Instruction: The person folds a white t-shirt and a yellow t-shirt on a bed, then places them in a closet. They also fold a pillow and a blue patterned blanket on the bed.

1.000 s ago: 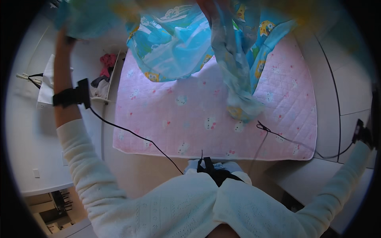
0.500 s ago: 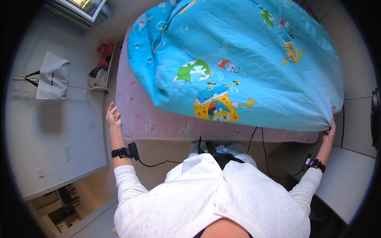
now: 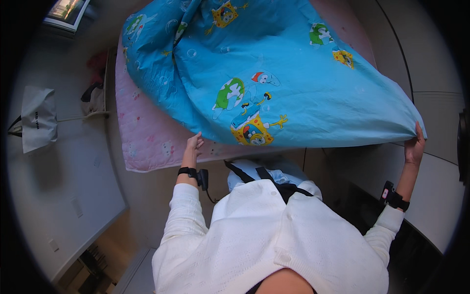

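A blue duvet with cartoon figures [image 3: 303, 105] lies bunched and rumpled over a pink padded bed cover [image 3: 134, 117]. Its right corner is gripped by my right hand [image 3: 415, 146], which pulls the near edge out taut past the bed cover's side. My left hand [image 3: 194, 143] is at the duvet's lower left edge. Its fingers are partly stretched and loosely apart, with the fingertips at the fabric; whether they touch it is hard to make out. Black straps with small devices sit on both wrists.
White panels [image 3: 431, 196] stand close on the right. On the left, a white bag [image 3: 39, 120] hangs by the wall, near a small shelf [image 3: 97, 113] with dark and reddish things. A window or screen [image 3: 68, 12] shows at the upper left.
My left hand has moved right, from beside the bed cover to the duvet's near edge. My right hand keeps the corner and has drawn it outward; the duvet's right side is now narrower and tauter.
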A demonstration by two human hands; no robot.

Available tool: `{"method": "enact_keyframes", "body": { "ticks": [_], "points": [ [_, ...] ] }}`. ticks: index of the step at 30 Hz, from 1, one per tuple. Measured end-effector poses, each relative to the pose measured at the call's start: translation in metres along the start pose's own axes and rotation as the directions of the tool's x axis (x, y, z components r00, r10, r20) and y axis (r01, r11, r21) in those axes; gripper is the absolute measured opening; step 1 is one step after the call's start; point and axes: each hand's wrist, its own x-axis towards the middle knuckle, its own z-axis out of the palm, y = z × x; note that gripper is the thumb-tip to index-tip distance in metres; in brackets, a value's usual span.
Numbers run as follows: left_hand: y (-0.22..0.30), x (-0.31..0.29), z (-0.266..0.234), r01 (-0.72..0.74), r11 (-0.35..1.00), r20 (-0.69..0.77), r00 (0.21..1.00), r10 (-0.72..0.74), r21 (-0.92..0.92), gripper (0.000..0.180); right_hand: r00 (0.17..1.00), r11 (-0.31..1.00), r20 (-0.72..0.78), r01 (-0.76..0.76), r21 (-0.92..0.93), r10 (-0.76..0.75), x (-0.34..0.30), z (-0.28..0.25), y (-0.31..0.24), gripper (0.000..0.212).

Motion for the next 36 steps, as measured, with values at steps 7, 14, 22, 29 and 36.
{"method": "enact_keyframes", "body": {
  "ticks": [7, 14, 22, 29, 36],
  "points": [
    [-0.043, 0.085, 0.073, -0.175, 0.541, 0.151, 0.850, 0.505, -0.822, 0.079, 0.915, 0.954, -0.270, 0.292, -0.064, -0.299, -0.068, -0.156, -0.016, 0.043],
    [0.097, 0.071, 0.036, -0.521, 0.502, -0.104, 0.758, 0.643, -0.690, 0.059, 0.774, 0.998, -0.633, -0.058, -0.024, 0.030, -0.040, -0.283, 0.038, 0.058],
    [0.113, -0.224, 0.267, -0.873, 0.411, 0.832, 0.012, 0.554, -0.261, 0.035, 0.682, 0.907, 0.720, 0.212, -0.364, 0.129, -0.031, 0.028, 0.199, 0.065],
    [0.026, -0.277, 0.285, -0.695, 0.692, 0.978, -0.193, 0.086, -0.198, 0.051, 0.856, 0.758, 0.490, 0.427, -0.493, -0.164, -0.101, 0.106, 0.248, 0.038],
    [0.025, -0.098, 0.254, -0.427, 0.903, 0.226, 0.876, 0.426, -0.048, 0.065, 0.948, 0.947, 0.184, 0.288, -0.144, -0.260, -0.090, -0.032, 0.108, 0.040]
  ]
}}
